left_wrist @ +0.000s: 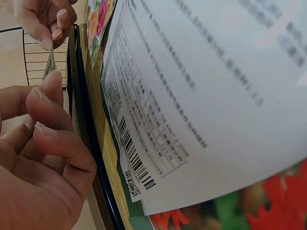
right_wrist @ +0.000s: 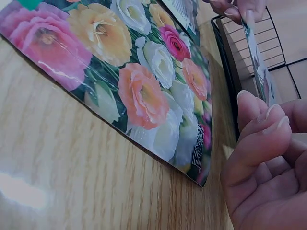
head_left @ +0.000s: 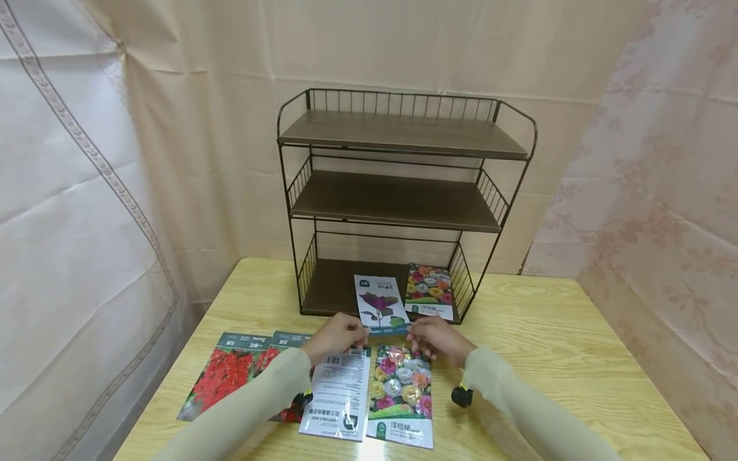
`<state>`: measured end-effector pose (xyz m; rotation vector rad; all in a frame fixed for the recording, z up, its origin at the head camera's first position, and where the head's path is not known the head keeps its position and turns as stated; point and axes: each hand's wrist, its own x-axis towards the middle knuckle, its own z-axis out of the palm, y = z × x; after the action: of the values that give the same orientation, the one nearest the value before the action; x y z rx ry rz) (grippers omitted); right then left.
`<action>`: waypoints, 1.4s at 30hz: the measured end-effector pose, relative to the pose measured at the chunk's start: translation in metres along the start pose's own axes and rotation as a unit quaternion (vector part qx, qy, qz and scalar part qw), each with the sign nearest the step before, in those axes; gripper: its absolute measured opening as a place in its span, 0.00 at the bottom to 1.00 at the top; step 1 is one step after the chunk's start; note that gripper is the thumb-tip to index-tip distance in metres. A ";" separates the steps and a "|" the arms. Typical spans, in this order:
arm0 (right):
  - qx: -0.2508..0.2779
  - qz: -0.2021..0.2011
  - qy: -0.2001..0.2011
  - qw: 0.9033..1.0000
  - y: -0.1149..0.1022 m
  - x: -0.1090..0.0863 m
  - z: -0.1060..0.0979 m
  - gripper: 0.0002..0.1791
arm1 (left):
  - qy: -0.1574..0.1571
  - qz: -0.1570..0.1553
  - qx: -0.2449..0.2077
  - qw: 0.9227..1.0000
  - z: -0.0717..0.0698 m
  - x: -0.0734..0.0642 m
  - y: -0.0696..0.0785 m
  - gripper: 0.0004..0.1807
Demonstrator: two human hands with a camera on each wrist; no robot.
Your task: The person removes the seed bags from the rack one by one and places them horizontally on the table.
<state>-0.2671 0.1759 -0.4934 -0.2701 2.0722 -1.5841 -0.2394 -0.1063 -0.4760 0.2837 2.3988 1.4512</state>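
A white seed packet with a purple flower picture is held by its near edge at the bottom shelf's front. My left hand pinches its left corner between thumb and fingers. The right corner is pinched by my right hand. In the right wrist view the seed packet shows nearly edge-on between both hands. Beside it, a seed packet with many-coloured flowers lies on the bottom shelf. Below my hands on the table are a white text-covered seed packet and another flowered seed packet.
The dark three-tier wire rack stands at the back of the wooden table. Red-flowered seed packets overlap at the left, partly under my left sleeve. Curtains hang behind and at both sides.
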 end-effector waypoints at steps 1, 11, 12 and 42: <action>0.002 0.000 0.000 1.000 0.000 -0.001 0.001 0.17 | 0.001 0.001 0.001 1.000 0.000 -0.001 0.000 0.17; 0.001 -0.008 -0.003 1.000 0.001 -0.009 0.002 0.17 | 0.002 0.023 0.003 1.000 0.004 -0.006 -0.004 0.15; -0.001 -0.009 -0.004 1.000 0.001 -0.010 0.003 0.17 | 0.001 0.024 -0.001 1.000 0.005 -0.007 -0.003 0.15; -0.018 -0.009 0.013 1.000 0.001 -0.044 0.004 0.18 | -0.020 0.038 0.015 0.999 0.019 -0.020 0.009 0.16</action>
<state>-0.2273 0.1926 -0.4825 -0.2833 2.1257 -1.5705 -0.2133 -0.0931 -0.4726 0.4103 2.4045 1.4276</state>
